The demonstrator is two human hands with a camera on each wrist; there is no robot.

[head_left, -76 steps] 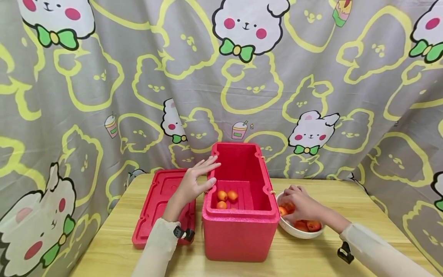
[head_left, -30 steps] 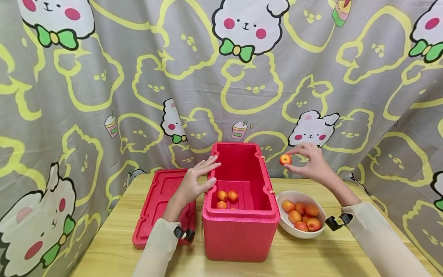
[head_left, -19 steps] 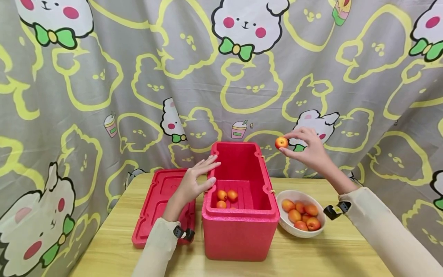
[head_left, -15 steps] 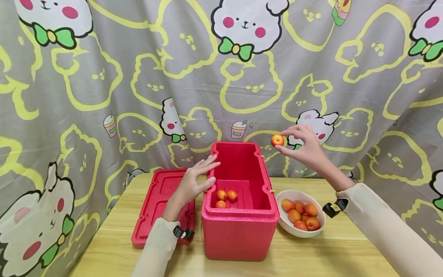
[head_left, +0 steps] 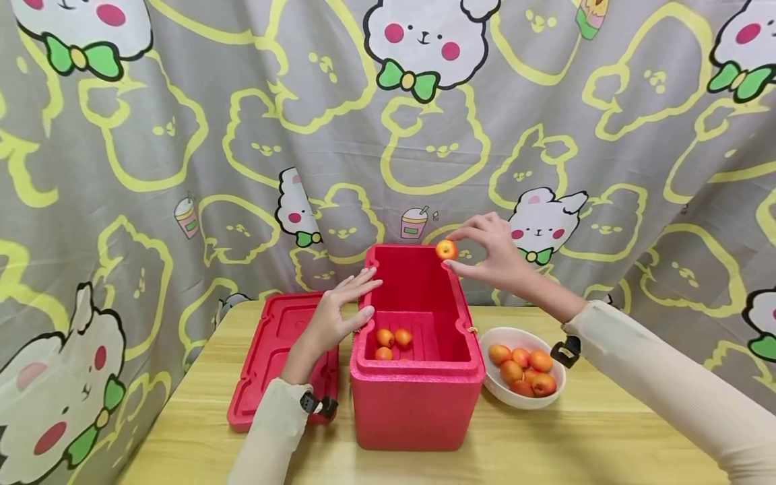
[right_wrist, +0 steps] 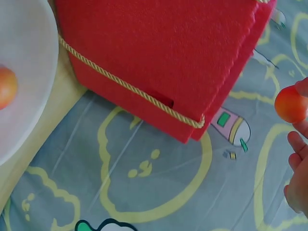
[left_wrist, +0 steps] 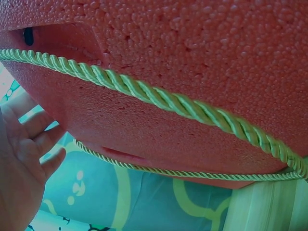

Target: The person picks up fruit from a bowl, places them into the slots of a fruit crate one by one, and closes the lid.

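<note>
My right hand [head_left: 494, 256] pinches a small orange-red apricot [head_left: 446, 250] between thumb and fingertips. In the head view the fruit overlaps the far right rim of a red foam box [head_left: 415, 414]; in the right wrist view the held fruit shows at the right edge. The box stands lidless, with several apricots [head_left: 403, 337] on its floor near the front. My left hand [head_left: 335, 316] rests at the box's left rim, fingers extended. To the right of the box, a white bowl [head_left: 517, 402] holds several more apricots [head_left: 511, 371].
A red lid [head_left: 259, 391] lies on the wooden table [head_left: 527, 451], left of the box and partly under my left arm. Yellow twisted rope [left_wrist: 168, 102] runs along the box's side. A patterned grey curtain [head_left: 358, 155] hangs behind the table.
My right hand has lifted an apricot out of the bowl, raised it, and carried it left to the box. My left hand has kept its place at the rim.
</note>
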